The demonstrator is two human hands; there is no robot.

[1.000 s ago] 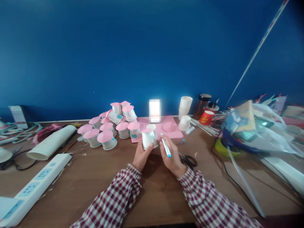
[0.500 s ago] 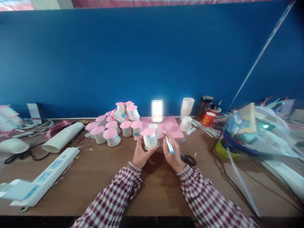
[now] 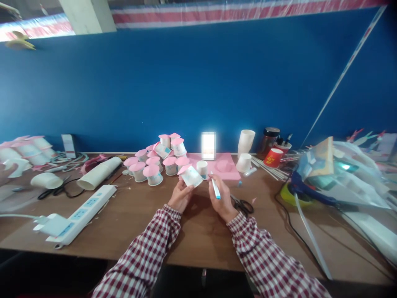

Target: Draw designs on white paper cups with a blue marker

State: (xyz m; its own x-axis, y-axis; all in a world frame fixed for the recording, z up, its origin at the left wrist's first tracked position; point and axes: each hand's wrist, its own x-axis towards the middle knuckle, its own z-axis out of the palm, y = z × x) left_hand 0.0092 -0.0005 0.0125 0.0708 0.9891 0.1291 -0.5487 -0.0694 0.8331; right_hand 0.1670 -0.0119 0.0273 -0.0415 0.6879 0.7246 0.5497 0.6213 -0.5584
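Observation:
Tilted onto its side, a white paper cup (image 3: 192, 177) with a pink paper top and faint blue marks is gripped by my left hand (image 3: 181, 195). My right hand (image 3: 221, 196) holds a white marker (image 3: 215, 188) with a light blue end, its tip close to the cup. Behind them a small white cup (image 3: 202, 169) stands by a pink paper sheet (image 3: 231, 171). To the left is a cluster of similar pink-topped cups (image 3: 153, 176), some stacked. Black scissors (image 3: 243, 205) lie beside my right wrist, partly hidden.
A power strip (image 3: 83, 215) with a plug and a row of nested paper cups (image 3: 99, 173) lie at left. At right are an upside-down white cup (image 3: 244, 162), a red cup (image 3: 273, 157), a dark-lidded jar (image 3: 270, 138), a blue-handled tool (image 3: 310, 188) and cables.
My left hand has tipped the cup from upright onto its side, turning its base toward the marker. The marker stays in my right hand. The head view has shifted left and up.

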